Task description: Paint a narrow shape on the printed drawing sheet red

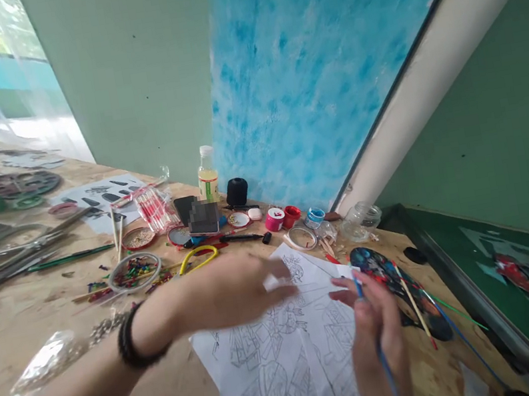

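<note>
Sheets of white paper [270,386] with pencil drawings lie on the wooden table in front of me. Over their upper left part is my left hand [229,292], blurred by motion, its fingers stretched out to the right and apart, holding nothing; a dark bracelet is round the wrist. At the right side of the sheets, my right hand [376,335] holds a thin blue brush [384,364] between thumb and fingers, its shaft slanting down across the palm.
A dark paint palette [382,266] with brushes lies to the right. Behind the paper stand paint jars [275,219], a ring of tape [302,238] and a bottle [207,177]. Scissors [34,246], a dish of coloured pieces [135,272] and a plastic bag [44,366] are left.
</note>
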{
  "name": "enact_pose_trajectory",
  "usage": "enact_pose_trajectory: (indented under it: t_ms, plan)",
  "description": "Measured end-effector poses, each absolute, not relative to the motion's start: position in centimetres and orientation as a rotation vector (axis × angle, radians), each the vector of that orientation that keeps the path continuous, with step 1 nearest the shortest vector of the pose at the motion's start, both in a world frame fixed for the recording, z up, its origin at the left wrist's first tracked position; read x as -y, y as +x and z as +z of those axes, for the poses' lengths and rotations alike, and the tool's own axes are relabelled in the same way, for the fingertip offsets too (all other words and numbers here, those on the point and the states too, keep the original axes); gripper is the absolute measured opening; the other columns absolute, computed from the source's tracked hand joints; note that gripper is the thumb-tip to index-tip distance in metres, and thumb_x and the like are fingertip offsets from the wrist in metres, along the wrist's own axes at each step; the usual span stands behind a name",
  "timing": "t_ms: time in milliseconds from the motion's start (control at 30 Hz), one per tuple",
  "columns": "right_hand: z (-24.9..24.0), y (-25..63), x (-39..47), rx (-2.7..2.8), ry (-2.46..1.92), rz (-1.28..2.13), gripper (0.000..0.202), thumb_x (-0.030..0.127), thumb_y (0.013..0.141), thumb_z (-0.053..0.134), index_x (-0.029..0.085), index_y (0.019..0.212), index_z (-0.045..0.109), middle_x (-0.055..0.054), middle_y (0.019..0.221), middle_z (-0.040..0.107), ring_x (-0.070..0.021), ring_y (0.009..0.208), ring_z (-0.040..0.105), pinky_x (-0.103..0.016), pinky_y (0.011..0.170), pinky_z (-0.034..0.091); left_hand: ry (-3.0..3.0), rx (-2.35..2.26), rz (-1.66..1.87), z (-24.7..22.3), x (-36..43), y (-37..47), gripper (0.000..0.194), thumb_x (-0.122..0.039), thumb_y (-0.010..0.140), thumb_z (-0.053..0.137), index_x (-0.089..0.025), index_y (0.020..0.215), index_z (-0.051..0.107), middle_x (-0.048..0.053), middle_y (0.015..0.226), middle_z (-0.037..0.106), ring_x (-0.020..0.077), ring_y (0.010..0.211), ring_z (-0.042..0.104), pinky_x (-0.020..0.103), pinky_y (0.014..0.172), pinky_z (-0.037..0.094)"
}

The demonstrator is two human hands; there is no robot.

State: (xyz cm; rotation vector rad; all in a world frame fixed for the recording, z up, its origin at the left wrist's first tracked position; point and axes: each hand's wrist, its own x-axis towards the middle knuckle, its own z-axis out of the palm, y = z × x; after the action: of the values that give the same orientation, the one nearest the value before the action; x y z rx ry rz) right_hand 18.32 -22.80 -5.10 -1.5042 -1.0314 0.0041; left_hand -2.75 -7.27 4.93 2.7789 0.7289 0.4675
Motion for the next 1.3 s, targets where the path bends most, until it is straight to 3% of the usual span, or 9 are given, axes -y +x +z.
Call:
enact_pose_trajectory:
  t_ms: [100, 333, 467, 600, 800, 1000, 1167, 1233, 1300]
  plan:
    - [-2.9, 19.4, 23.3, 0.693, -1.506, 0.112, 0.046, 0.062, 0.106, 0.067, 0.021, 0.128, 0.070, -0.012, 0.114, 0.083, -0.0244, 0.096, 0.081, -0.039, 0.084, 0.063, 2.847, -0.650, 0.340, 3.1, 10.4, -1.9, 0.061, -0.070, 0.107, 0.064, -0.033, 0.155, 0.069, 0.007, 0.155, 0.072, 0.0346, 0.143, 0.067, 0.049, 0.117, 0.055]
    - [-0.6, 21.8, 25.6, 0.698, -1.425, 0.106, 0.043, 0.063, 0.099, 0.081, 0.021, 0.110, 0.077, -0.003, 0.087, 0.080, -0.0152, 0.073, 0.075, -0.029, 0.073, 0.065, 2.986, -0.631, 0.208, -0.8, 15.1, 0.2, 0.085, -0.077, 0.097, 0.073, -0.039, 0.171, 0.052, 0.006, 0.174, 0.055, 0.0445, 0.162, 0.049, 0.062, 0.129, 0.046]
    - [-1.5, 23.8, 27.1, 0.679, -1.544, 0.118, 0.054, 0.071, 0.091, 0.085, 0.020, 0.109, 0.080, -0.006, 0.091, 0.081, -0.0163, 0.070, 0.075, -0.027, 0.065, 0.066, 3.047, -0.634, 0.174, -3.2, 17.9, -0.4, 0.092, -0.070, 0.094, 0.083, -0.043, 0.174, 0.046, 0.005, 0.180, 0.046, 0.0478, 0.164, 0.045, 0.067, 0.130, 0.046]
    - [-3.1, 25.4, 28.0, 0.691, -1.549, 0.176, 0.051, 0.067, 0.093, 0.085, 0.021, 0.112, 0.081, -0.010, 0.105, 0.084, -0.0195, 0.083, 0.079, -0.029, 0.070, 0.070, 3.126, -0.608, 0.004, -3.9, 18.8, -1.5, 0.108, -0.049, 0.085, 0.101, -0.030, 0.175, 0.045, 0.015, 0.181, 0.038, 0.0524, 0.159, 0.050, 0.071, 0.119, 0.058]
    - [-4.5, 25.4, 27.7, 0.659, -1.501, 0.240, 0.052, 0.069, 0.091, 0.085, 0.020, 0.109, 0.078, -0.009, 0.101, 0.083, -0.0191, 0.078, 0.076, -0.030, 0.062, 0.069, 3.036, -0.709, -0.187, -2.7, 16.4, -2.7, 0.097, -0.039, 0.091, 0.097, -0.031, 0.173, 0.046, 0.015, 0.180, 0.037, 0.0522, 0.161, 0.047, 0.081, 0.115, 0.055]
    - [-4.7, 24.5, 27.2, 0.707, -1.537, 0.311, 0.056, 0.070, 0.087, 0.088, 0.020, 0.107, 0.076, -0.011, 0.097, 0.083, -0.0205, 0.071, 0.076, -0.032, 0.057, 0.067, 2.999, -0.878, -0.136, -3.3, 15.7, -4.6, 0.102, -0.031, 0.089, 0.098, -0.038, 0.174, 0.042, 0.016, 0.180, 0.038, 0.0560, 0.161, 0.044, 0.079, 0.111, 0.059]
    - [-4.7, 24.4, 27.0, 0.721, -1.518, 0.321, 0.056, 0.071, 0.084, 0.089, 0.021, 0.105, 0.075, -0.012, 0.095, 0.083, -0.0225, 0.072, 0.078, -0.031, 0.055, 0.066, 3.003, -0.967, -0.108, -2.9, 14.4, -5.4, 0.106, -0.025, 0.087, 0.098, -0.028, 0.176, 0.040, 0.025, 0.179, 0.034, 0.0660, 0.159, 0.037, 0.085, 0.104, 0.059]
    - [-4.8, 24.3, 26.9, 0.731, -1.535, 0.324, 0.058, 0.074, 0.084, 0.088, 0.021, 0.103, 0.074, -0.011, 0.090, 0.083, -0.0222, 0.070, 0.078, -0.032, 0.057, 0.067, 3.026, -0.911, -0.099, -2.1, 13.8, -5.2, 0.101, -0.025, 0.089, 0.097, -0.028, 0.175, 0.044, 0.023, 0.181, 0.033, 0.0618, 0.163, 0.035, 0.086, 0.115, 0.050]
    - [-4.8, 24.0, 26.8, 0.744, -1.554, 0.342, 0.059, 0.076, 0.084, 0.087, 0.021, 0.100, 0.073, -0.011, 0.086, 0.082, -0.0217, 0.067, 0.078, -0.032, 0.057, 0.068, 3.049, -0.727, -0.107, -1.1, 13.9, -4.6, 0.092, -0.034, 0.094, 0.094, -0.032, 0.173, 0.047, 0.014, 0.182, 0.036, 0.0501, 0.167, 0.037, 0.078, 0.127, 0.043]
